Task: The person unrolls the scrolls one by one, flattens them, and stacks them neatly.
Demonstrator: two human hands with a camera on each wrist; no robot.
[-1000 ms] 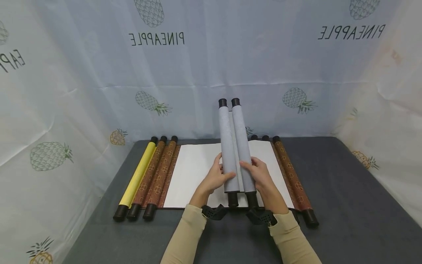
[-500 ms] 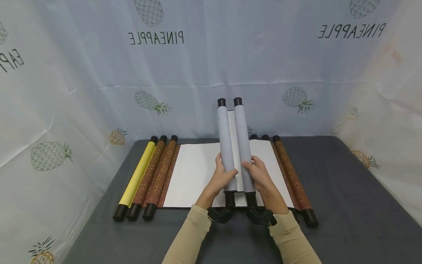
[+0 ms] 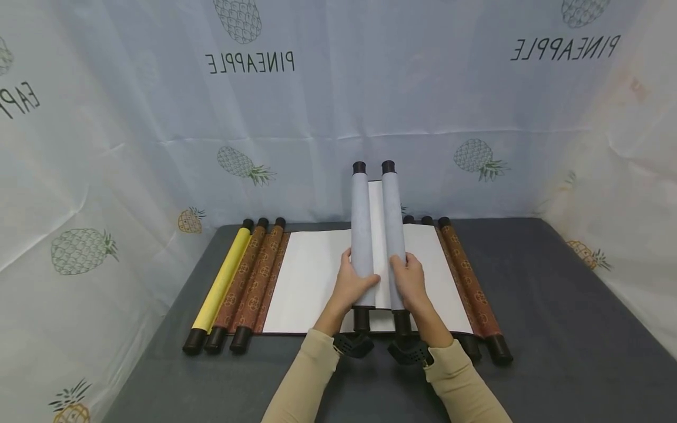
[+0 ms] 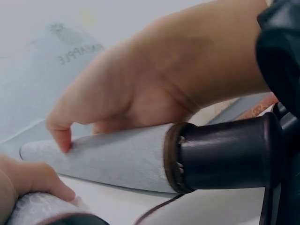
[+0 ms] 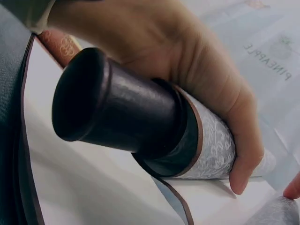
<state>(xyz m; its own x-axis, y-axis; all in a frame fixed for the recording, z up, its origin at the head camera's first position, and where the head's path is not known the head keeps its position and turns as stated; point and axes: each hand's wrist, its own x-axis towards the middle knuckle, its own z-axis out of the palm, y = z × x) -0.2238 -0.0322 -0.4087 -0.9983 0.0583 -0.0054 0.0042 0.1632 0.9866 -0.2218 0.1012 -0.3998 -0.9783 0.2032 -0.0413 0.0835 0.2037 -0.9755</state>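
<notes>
A grey-blue patterned scroll with black end knobs is held above the table as two parallel rolls, with a narrow strip of white paper [image 3: 378,235] between them. My left hand [image 3: 349,286] grips the left roll [image 3: 362,229], its thumb across the near part. Around the right roll [image 3: 392,223] curls my right hand [image 3: 410,283]. In the left wrist view, a black knob [image 4: 225,152] sticks out from the left roll. The right wrist view shows the other roll's knob [image 5: 122,103] and my thumb on the patterned cloth. Beneath lies an unrolled white sheet [image 3: 312,282].
Brown patterned rolls [image 3: 259,282] and a yellow roll [image 3: 222,279] lie left of the white sheet. More brown rolls [image 3: 471,282] flank it on the right. The dark table [image 3: 560,317] meets a pineapple-print curtain [image 3: 328,106] at the back.
The two grey rolls have moved slightly apart, widening the white strip between them. The right roll has shifted right and stands straighter. Both hands keep their grip.
</notes>
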